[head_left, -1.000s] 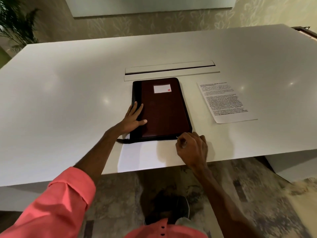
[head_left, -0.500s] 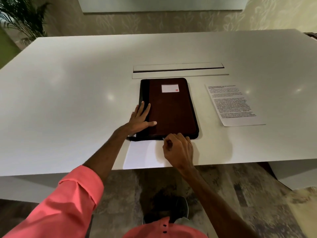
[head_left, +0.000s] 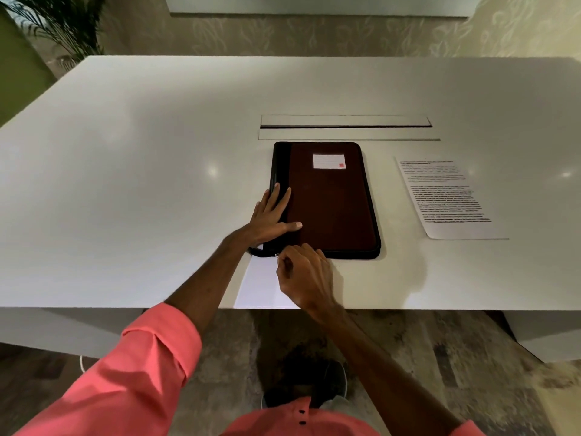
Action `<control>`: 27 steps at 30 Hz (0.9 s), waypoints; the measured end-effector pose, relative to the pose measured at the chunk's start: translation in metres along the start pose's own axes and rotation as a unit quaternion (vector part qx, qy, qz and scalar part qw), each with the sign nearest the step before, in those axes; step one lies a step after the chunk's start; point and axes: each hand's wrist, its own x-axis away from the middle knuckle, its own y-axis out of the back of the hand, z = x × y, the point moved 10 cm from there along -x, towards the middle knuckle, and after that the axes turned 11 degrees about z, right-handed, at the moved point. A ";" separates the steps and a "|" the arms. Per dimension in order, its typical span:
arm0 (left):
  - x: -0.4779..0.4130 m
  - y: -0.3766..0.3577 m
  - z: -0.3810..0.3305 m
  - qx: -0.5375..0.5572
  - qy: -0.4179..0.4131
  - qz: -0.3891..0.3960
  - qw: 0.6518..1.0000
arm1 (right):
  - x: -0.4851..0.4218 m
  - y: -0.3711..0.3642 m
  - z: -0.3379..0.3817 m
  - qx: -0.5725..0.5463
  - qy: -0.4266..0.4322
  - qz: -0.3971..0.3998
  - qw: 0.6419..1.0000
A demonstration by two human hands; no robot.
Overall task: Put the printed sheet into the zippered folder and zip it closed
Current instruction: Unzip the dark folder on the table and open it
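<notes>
A dark brown zippered folder (head_left: 330, 196) with a black spine and a white label lies closed and flat on the white table (head_left: 141, 184). My left hand (head_left: 272, 217) rests flat on its lower left part, fingers spread. My right hand (head_left: 303, 276) is at the folder's near edge toward the left corner, fingers pinched on the small metal zipper pull (head_left: 277, 255). The printed sheet (head_left: 446, 196) lies on the table to the right of the folder, apart from both hands.
A long cable slot with a lid (head_left: 345, 125) runs across the table just behind the folder. The table's near edge is right under my right wrist. A potted plant (head_left: 63, 23) stands at the far left, beyond the table.
My right hand has slid left along the folder's near edge, from its right corner to near the left corner, with the zipper pull. My left hand has stayed pressed on the folder.
</notes>
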 end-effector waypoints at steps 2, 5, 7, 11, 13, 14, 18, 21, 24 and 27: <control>0.000 0.001 0.000 0.001 -0.004 0.002 1.000 | -0.002 -0.003 0.007 -0.006 0.003 0.000 1.000; 0.000 0.001 0.002 0.012 -0.015 0.009 1.000 | -0.005 -0.010 0.022 -0.005 0.019 -0.001 1.000; 0.001 0.002 0.001 0.017 -0.016 0.011 1.000 | -0.008 -0.016 0.033 -0.005 0.027 0.006 1.000; 0.001 0.003 0.000 0.006 -0.011 0.020 1.000 | -0.013 -0.027 0.049 -0.012 0.033 0.015 0.999; 0.001 0.003 -0.001 0.004 -0.015 0.018 1.000 | -0.013 -0.029 0.050 -0.004 0.029 0.015 0.999; 0.002 0.003 -0.001 0.004 -0.019 0.016 1.000 | -0.013 -0.029 0.049 0.009 0.029 0.013 0.999; 0.006 0.013 0.002 0.037 -0.053 -0.057 0.996 | -0.011 -0.025 0.046 0.053 0.046 -0.012 0.997; 0.018 0.037 0.009 0.085 -0.084 -0.151 0.981 | -0.014 -0.015 0.044 0.043 0.057 -0.025 0.997; 0.021 0.049 0.013 0.087 -0.069 -0.183 0.977 | -0.023 0.007 0.031 0.040 0.043 -0.055 0.997; 0.020 0.047 0.010 0.076 -0.050 -0.190 0.977 | -0.038 0.038 0.000 0.025 -0.005 -0.098 0.995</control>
